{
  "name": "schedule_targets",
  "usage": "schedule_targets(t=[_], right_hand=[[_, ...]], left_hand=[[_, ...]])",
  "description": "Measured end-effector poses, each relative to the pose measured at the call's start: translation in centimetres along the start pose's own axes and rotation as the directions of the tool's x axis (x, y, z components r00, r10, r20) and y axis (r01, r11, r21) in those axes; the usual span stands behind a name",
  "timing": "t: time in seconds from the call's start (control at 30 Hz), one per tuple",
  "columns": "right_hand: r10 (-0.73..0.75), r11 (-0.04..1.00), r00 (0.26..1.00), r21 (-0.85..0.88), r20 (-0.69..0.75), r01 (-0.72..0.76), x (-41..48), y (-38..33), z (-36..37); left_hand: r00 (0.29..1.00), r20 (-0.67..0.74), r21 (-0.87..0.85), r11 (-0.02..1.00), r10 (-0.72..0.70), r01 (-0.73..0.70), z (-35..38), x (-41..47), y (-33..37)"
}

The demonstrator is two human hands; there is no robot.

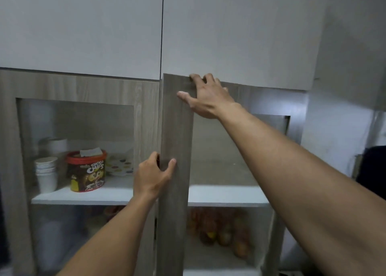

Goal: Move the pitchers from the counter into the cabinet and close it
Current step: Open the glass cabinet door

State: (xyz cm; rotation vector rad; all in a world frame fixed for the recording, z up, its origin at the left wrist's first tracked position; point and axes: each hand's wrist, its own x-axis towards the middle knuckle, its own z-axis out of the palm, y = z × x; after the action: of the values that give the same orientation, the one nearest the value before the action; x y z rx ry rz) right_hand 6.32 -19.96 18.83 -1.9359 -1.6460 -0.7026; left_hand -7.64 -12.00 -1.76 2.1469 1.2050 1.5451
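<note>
door step: left grip (155, 172), right grip (205, 96) clasp the cabinet door (176, 129).
no pitchers seen inside; likely swing it wide next.

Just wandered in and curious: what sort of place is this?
Probably a kitchen or pantry: a wood-grain cabinet with glass doors, a Choco Chips tub and stacked paper cups on its shelf.

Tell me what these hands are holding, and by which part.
The wood-grain cabinet door. The grip of the left hand is round its vertical edge, midway up; the right hand hooks fingers over its top edge.
</note>
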Motion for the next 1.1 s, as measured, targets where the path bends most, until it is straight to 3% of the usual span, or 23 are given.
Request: schedule_targets(t=[0.3, 0.63, 0.97, 1.1], right_hand=[[0.067, 0.996, 0.997, 0.053, 0.046, -0.069, -10.3, -1.8, -7.8], [0.115, 0.993, 0.993, -0.023, -0.005, -0.116, -17.5, -1.8, -15.4], [0.068, 0.960, 0.989, -0.262, -0.135, -0.102, -24.9, 1.7, -21.4], [0.044, 0.885, 0.989, -0.453, -0.144, -0.105, -27.6, 4.1, -23.8]], left_hand=[[0.984, 0.083, -0.006, 0.988, 0.155, -0.155, -4.5, -7.9, 5.4], [0.886, 0.176, -0.141, 0.902, 0.429, -0.408, -5.6, -14.6, 12.1], [0.680, 0.148, -0.342, 0.683, 0.718, -0.646, -3.5, -19.4, 19.0], [0.707, 0.206, -0.393, 0.719, 0.677, -0.573, -1.5, -21.6, 22.8]])
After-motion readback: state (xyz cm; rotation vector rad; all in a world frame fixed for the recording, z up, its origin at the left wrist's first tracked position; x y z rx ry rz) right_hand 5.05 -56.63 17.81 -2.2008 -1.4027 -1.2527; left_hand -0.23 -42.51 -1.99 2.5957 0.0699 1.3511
